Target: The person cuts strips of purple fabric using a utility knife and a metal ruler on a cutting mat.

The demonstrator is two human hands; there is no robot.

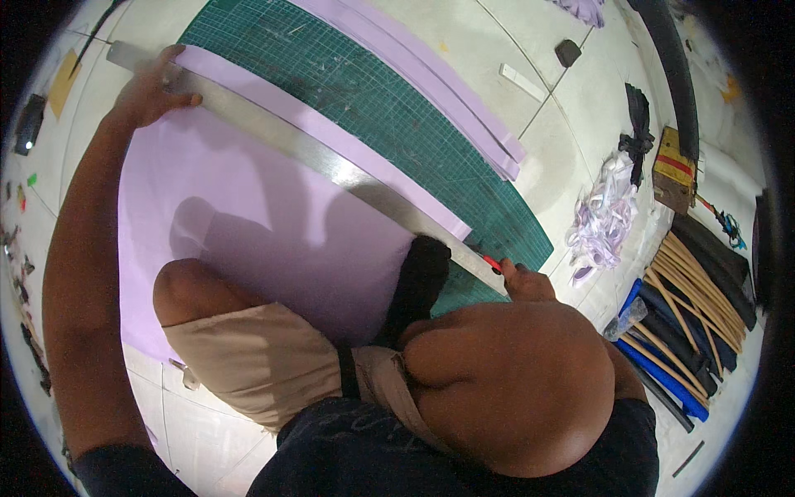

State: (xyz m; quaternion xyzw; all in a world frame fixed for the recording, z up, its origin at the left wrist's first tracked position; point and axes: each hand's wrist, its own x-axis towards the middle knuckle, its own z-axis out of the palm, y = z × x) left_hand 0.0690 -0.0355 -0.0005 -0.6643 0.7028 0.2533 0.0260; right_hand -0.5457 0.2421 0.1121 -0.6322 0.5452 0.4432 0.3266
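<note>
A long metal ruler [331, 170] lies slantwise across a lilac sheet [273, 240] and a green cutting mat [364, 99]. My left hand [157, 93] presses on the ruler near its far left end, open, with thumb and fingers spread. At the near right end, my right hand [527, 283] is closed around a red-handled cutter [492, 262]; its blade cannot be made out. My foot in a black sock [424, 261] rests against the ruler between the two hands. A narrow lilac strip [323, 120] shows along the ruler's far side.
Several long lilac strips [414, 66] lie along the mat's far edge. On the tiled floor sit a white block [522, 82], a small black object [568, 54] and a heap of lilac scraps [603, 215]. Wooden sticks [700, 290] and dark rolls are at the right.
</note>
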